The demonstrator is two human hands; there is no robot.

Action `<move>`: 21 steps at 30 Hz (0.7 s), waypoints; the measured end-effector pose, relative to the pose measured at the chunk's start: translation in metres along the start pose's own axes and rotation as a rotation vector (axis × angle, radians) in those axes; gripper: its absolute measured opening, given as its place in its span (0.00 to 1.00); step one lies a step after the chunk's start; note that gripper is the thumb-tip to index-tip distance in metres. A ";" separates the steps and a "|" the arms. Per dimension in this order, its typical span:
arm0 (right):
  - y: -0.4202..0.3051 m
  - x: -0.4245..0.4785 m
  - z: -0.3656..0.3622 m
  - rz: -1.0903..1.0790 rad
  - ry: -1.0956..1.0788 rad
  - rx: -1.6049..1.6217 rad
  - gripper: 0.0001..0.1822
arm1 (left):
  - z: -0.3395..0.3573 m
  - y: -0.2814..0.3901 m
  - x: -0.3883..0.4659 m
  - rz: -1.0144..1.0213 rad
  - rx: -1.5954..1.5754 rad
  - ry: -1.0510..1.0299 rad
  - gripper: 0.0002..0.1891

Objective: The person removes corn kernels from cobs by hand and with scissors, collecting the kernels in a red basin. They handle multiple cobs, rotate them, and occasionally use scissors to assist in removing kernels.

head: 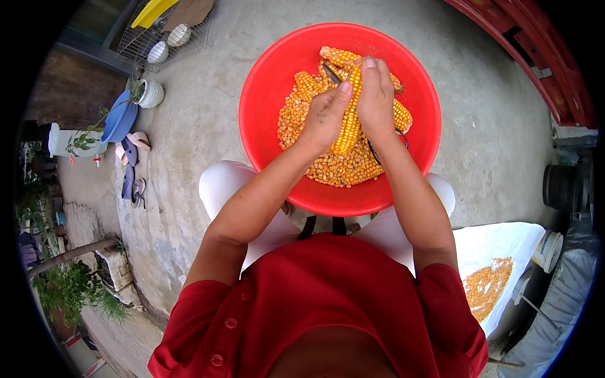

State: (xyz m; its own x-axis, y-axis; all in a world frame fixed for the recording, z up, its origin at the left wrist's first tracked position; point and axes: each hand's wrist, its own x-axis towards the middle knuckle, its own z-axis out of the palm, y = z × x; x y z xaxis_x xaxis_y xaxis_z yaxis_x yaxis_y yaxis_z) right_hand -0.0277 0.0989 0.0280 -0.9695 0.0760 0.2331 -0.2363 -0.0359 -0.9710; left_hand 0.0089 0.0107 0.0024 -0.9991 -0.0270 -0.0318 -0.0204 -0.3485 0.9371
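A yellow corn cob [350,124] stands slanted between my two hands, its kernels still in rows. My left hand [326,115] grips its left side, thumb pressed on the kernels. On the other side my right hand [377,101] closes around the upper part, thumb near the tip. Both hands are over a red plastic basin [262,101] holding loose corn kernels [293,123] and several more cobs, such as one corn cob [402,116] at the right. A dark metal blade [332,74] sticks out beyond my left thumb. Black loops [373,150] show beside my right wrist; whether they join the blade is hidden.
Concrete floor [198,118] surrounds the basin. At left are a wire rack [137,42] with bowls, a white pot [151,94], a blue basin [118,115] and slippers [128,182]. A white sheet [491,236] with spread grain lies at right, below a red metal panel [524,52].
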 end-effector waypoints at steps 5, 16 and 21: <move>0.000 0.000 0.000 0.010 -0.009 -0.011 0.16 | -0.007 0.000 -0.002 -0.057 0.139 0.007 0.22; -0.004 -0.006 0.004 -0.070 -0.057 -0.062 0.15 | -0.007 0.001 -0.001 -0.070 0.001 0.026 0.27; -0.006 -0.007 0.005 -0.065 -0.047 -0.029 0.14 | -0.006 0.001 0.000 0.010 0.128 0.045 0.28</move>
State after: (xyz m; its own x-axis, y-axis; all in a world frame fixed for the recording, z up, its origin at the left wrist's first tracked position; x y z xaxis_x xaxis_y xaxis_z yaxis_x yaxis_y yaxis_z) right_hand -0.0196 0.0935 0.0321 -0.9543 0.0300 0.2972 -0.2975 -0.0030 -0.9547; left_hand 0.0088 0.0046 0.0010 -0.9968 -0.0725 -0.0348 -0.0176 -0.2256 0.9741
